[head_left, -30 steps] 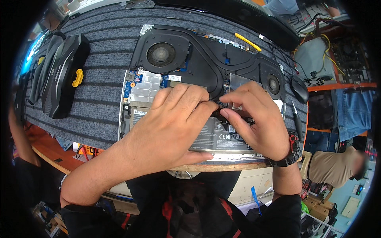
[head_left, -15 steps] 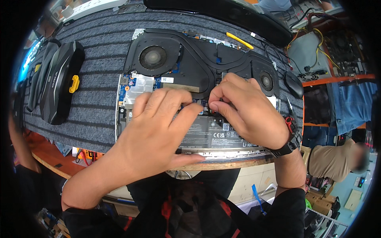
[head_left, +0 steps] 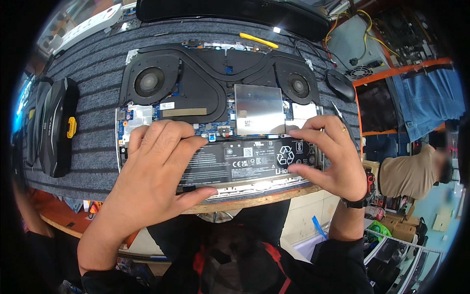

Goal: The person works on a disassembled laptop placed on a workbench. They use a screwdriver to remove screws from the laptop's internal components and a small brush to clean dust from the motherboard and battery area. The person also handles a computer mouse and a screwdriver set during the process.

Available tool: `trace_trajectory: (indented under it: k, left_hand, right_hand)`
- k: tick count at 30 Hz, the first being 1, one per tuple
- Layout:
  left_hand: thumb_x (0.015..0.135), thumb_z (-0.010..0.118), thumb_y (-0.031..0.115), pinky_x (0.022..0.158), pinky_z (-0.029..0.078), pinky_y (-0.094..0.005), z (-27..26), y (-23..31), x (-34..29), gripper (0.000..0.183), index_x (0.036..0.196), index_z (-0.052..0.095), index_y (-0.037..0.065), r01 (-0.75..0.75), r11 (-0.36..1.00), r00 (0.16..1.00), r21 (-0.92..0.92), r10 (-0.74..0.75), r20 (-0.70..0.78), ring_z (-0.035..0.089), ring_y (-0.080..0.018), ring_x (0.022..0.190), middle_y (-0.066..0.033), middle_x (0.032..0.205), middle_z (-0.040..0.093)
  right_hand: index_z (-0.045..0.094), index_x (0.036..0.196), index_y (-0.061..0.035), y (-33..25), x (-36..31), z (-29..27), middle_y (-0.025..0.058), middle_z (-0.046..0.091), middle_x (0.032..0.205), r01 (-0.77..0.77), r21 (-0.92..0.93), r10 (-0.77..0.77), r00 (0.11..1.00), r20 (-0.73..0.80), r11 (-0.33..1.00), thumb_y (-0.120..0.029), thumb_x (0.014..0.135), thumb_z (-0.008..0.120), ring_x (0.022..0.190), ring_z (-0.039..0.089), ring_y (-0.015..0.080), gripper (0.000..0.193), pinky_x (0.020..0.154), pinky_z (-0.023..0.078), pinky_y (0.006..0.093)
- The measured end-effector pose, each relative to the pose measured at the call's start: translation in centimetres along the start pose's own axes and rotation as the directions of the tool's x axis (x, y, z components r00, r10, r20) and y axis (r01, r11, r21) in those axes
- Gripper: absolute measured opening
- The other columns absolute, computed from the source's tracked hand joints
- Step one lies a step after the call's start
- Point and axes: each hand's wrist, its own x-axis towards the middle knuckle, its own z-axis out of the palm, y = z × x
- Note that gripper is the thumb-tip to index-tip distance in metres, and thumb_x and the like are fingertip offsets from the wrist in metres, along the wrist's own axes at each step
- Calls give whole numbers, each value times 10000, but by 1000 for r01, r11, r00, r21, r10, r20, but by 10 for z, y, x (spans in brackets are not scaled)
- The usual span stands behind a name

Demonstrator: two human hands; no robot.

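Observation:
An opened laptop (head_left: 203,83) lies on the mat with its inside facing up, showing two fans and dark heat pipes. Along its near side sits a black battery (head_left: 245,160) with white print. My left hand (head_left: 156,169) rests across the battery's left part, fingers at its far edge and thumb stretched along its near edge. At the battery's right end, my right hand (head_left: 333,157) is spread, fingertips by the far edge and thumb over the battery's face. Beyond the battery, between the hands, are a silver metal plate (head_left: 259,110) and a small cable connector (head_left: 224,131).
On the ribbed grey mat (head_left: 95,117) lie a yellow pry tool (head_left: 258,40), a black mouse (head_left: 340,85) and a screwdriver (head_left: 338,109). A black case (head_left: 58,127) stands at left. A white power strip (head_left: 88,28) is far left, and a person in jeans (head_left: 426,110) is at right.
My right hand has moved from the connector area to the battery's right end and its fingers have spread, uncovering the silver plate. The left hand keeps its pose. The view has shifted.

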Motion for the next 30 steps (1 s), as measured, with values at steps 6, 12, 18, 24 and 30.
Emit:
trace_trajectory:
  k: [6,12,18,24,30]
  left_hand:
    - [623,927,340,995,356,-455,2,-2,3,719,1205,618,52,-25,1000,999,12,25,-20,540,-321,1133,-113,1176,552]
    - [607,907,385,964,361,-449,2,-5,7,709,1165,626,49,-62,997,997,44,64,-31,546,-325,1103,-117,1149,559]
    - [594,897,388,971,362,-455,5,-6,8,698,1145,633,51,-65,996,996,65,68,-51,549,-333,1092,-115,1134,564]
    - [625,901,398,974,364,-444,0,-6,7,682,1153,638,56,-86,992,996,92,89,-32,560,-319,1099,-104,1135,570]
    - [646,908,415,989,356,-433,1,-8,5,696,1187,635,74,-96,990,995,103,98,-12,537,-300,1168,-101,1175,562]
  right_hand:
    - [673,1310,-112,5,-12,-1,64,598,1185,13,-47,-11,999,39,999,-296,681,914,1062,567,278,698,913,437,388]
    - [675,1319,-122,1,-11,-3,69,593,1195,30,-72,-25,997,72,997,-280,665,904,1068,570,284,710,923,443,397]
    - [652,1334,-137,1,-4,0,58,579,1190,104,-103,-94,991,98,989,-299,693,883,1094,567,281,700,926,445,397]
    - [642,1278,-74,-8,7,1,82,574,1179,137,-96,-126,986,111,986,-341,723,872,1092,566,291,658,931,447,402]
    - [622,1275,-80,-8,13,10,100,571,1174,133,-82,-125,987,102,988,-384,676,897,1111,564,313,727,964,448,440]
